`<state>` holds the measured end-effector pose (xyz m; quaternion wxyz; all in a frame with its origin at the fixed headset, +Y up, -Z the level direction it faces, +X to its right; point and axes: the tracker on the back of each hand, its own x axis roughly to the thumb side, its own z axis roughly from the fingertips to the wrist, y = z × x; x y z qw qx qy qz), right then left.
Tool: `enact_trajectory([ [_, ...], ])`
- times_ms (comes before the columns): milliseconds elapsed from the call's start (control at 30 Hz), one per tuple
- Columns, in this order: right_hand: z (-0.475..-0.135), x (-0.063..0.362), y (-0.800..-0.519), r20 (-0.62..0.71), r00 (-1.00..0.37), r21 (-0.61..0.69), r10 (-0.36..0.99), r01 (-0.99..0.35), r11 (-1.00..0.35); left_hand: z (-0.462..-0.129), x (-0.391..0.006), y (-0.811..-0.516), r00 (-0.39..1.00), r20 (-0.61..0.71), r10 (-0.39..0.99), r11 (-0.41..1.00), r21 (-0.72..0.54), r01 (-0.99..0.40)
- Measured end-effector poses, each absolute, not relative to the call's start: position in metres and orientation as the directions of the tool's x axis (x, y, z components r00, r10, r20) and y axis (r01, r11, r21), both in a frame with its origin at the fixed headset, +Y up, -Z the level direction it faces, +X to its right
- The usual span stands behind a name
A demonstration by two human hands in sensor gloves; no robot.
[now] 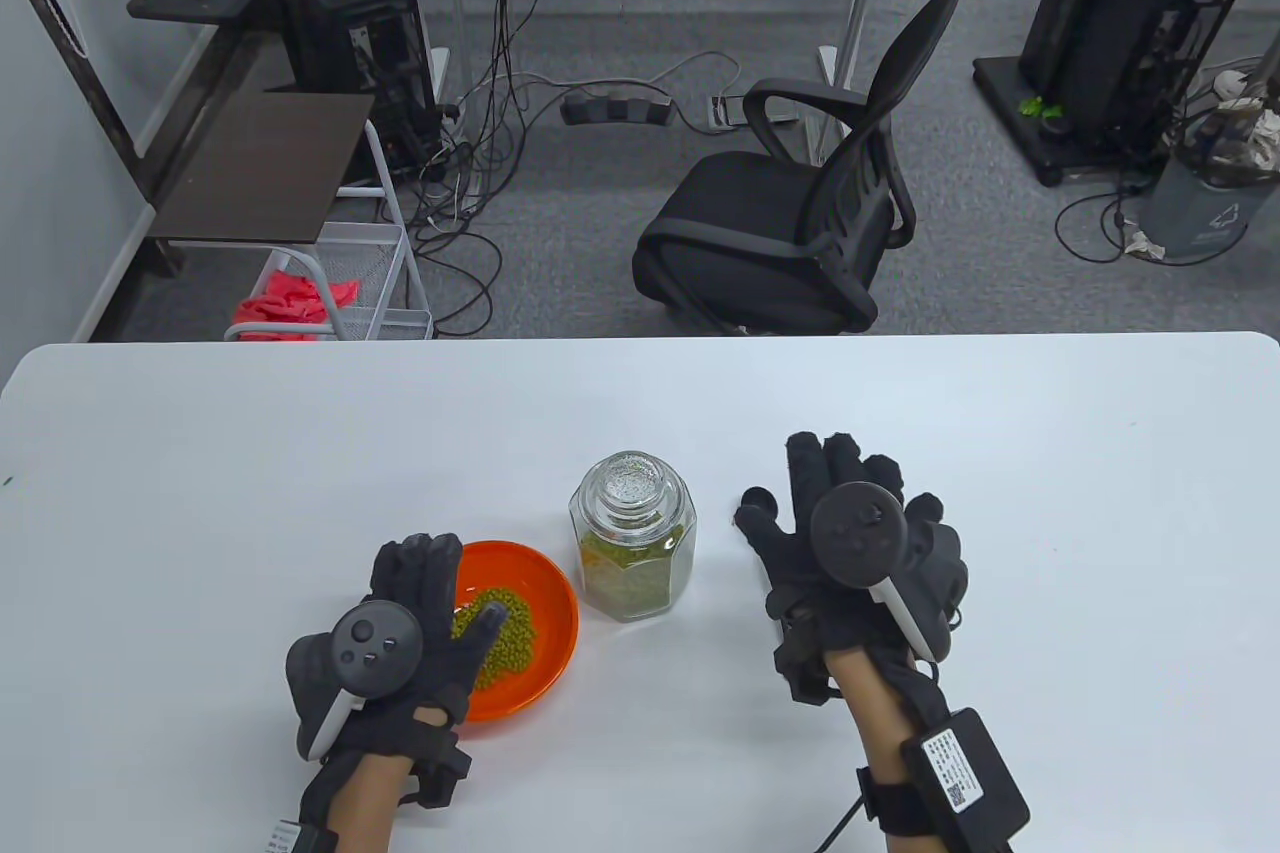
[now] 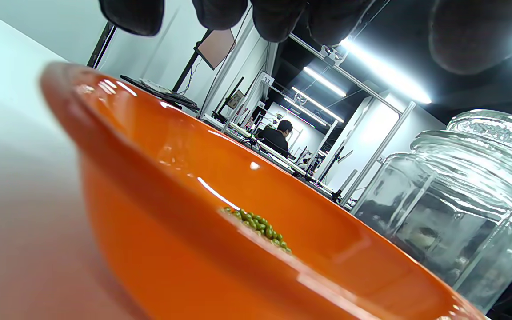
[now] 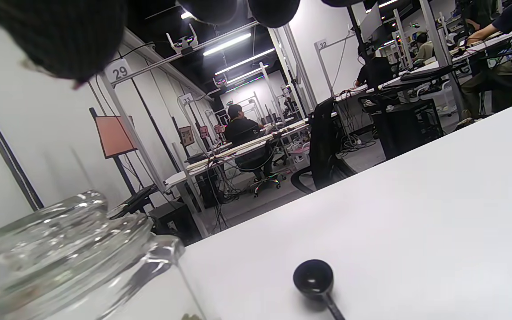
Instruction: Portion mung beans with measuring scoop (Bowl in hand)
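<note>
Looks like the start or a pause between scoops: left hand (image 1: 400,633) hovers open over the orange bowl (image 1: 545,593) of beans, right hand (image 1: 860,553) spread flat above the black scoop (image 3: 314,279), lidded jar (image 1: 633,533) between them, so next is probably gripping the scoop.

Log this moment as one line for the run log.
left hand over orange bowl, contact unclear | right hand open above scoop on table | jar lidded | beans in bowl
</note>
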<state>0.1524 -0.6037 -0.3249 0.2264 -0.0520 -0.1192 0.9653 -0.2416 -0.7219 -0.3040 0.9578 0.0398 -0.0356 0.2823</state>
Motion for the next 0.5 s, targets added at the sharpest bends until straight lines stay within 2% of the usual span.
enact_trajectory([
  [500, -0.315, 0.185, -0.618, -0.095, -0.893, -0.284, 0.439, -0.398, -0.872, -0.304, -0.242, -0.721, 0.842, 0.089, 0.532, 0.840, 0.063, -0.538],
])
